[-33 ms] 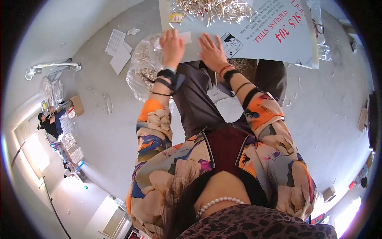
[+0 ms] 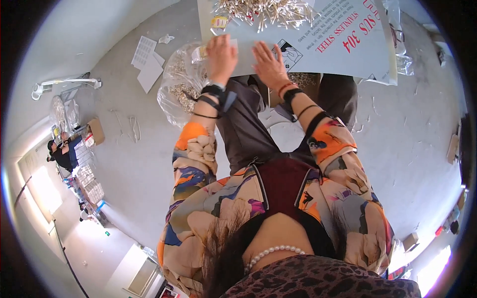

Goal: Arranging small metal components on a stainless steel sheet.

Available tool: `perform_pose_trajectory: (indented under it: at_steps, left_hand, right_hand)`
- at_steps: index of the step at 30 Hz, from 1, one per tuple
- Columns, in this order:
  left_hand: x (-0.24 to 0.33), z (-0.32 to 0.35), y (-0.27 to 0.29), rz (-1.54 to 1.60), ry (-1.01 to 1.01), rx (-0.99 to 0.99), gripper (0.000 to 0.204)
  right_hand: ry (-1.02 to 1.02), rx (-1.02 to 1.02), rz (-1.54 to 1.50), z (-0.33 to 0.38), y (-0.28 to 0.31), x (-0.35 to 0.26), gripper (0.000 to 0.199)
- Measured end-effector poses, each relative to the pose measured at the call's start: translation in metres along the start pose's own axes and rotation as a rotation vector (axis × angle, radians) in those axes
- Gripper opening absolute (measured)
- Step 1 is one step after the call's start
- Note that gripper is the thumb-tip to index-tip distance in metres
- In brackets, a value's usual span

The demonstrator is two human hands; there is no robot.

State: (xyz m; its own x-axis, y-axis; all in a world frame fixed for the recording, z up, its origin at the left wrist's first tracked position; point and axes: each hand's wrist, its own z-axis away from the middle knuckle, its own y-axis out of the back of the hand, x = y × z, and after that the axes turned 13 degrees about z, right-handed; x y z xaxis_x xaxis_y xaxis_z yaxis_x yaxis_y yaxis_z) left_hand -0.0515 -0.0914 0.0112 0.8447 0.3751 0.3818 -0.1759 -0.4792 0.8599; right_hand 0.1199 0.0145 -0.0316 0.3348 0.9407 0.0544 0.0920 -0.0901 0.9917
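A grey metal-looking sheet (image 2: 343,54) with red and black printing lies over my knees. On its far side is a heap of cotton swabs (image 2: 271,12), with a small yellow-and-white packet (image 2: 219,22) at its left edge. My left hand (image 2: 222,59) is over the sheet's left edge, fingers curled; what they hold, if anything, is hidden. Beside its outer edge shows a small white-and-yellow packet (image 2: 199,53); I cannot tell whether the hand touches it. A pale card (image 2: 233,44) shows at its right. My right hand (image 2: 270,67) is at the near edge, fingers apart and holding nothing.
A clear plastic bag (image 2: 171,111) with loose swabs stands left of my leg. An open box (image 2: 304,80) sits partly under the sheet. White papers (image 2: 147,59) lie on the floor. Far left, another person (image 2: 64,155) works beside stacked goods.
My left hand has shifted slightly right, and the white-and-yellow packet has come into view at its left. My right hand has moved slightly right, its fingers still apart.
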Motion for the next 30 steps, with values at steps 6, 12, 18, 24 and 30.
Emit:
perform_pose_trajectory:
  at_steps: [6,12,18,24,30]
  left_hand:
    - [0.070,-0.046,-0.063,0.134,0.068,0.024,0.038]
    - [0.065,-0.072,-0.087,0.174,0.283,0.218,0.023]
    - [0.056,-0.026,-0.070,0.193,0.247,0.098,0.013]
    - [0.096,0.005,-0.055,0.325,0.101,-0.072,0.010]
    - [0.105,-0.010,-0.065,0.411,-0.004,-0.121,0.009]
  right_hand:
    - [-0.162,0.116,-0.106,0.027,0.007,0.066,0.054]
    - [-0.232,0.160,-0.136,0.037,0.006,0.097,0.052]
    - [-0.188,0.180,-0.145,0.040,0.000,0.112,0.050]
    - [-0.180,0.234,-0.128,0.037,-0.005,0.116,0.053]
    - [-0.201,0.314,-0.268,0.036,-0.004,0.116,0.062]
